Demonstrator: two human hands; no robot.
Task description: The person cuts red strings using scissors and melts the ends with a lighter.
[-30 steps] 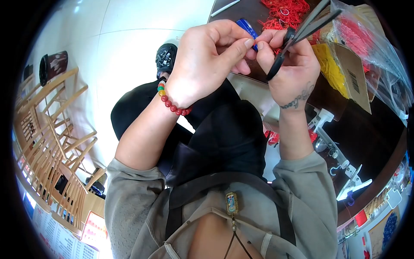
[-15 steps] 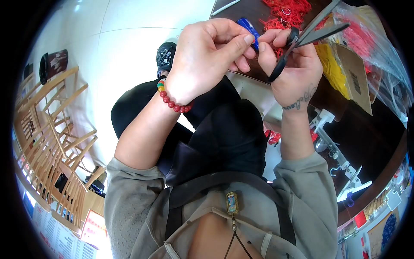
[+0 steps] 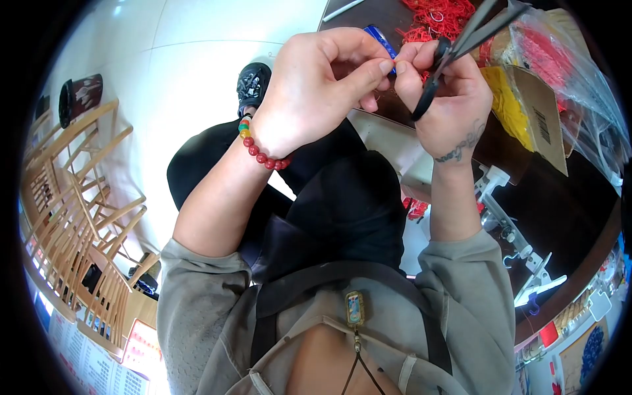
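Black scissors [image 3: 454,56] in right hand [image 3: 447,99]

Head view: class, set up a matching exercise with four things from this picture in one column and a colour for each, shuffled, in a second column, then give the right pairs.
Things:
1. scissors in the right hand
2. bead bracelet on the left wrist
3. cardboard box on the table
4. lighter behind the left hand

Colours:
A. blue
B. mostly red
C. black handles
D. brown

Pairs: 1-C, 2-B, 3-D, 4-A
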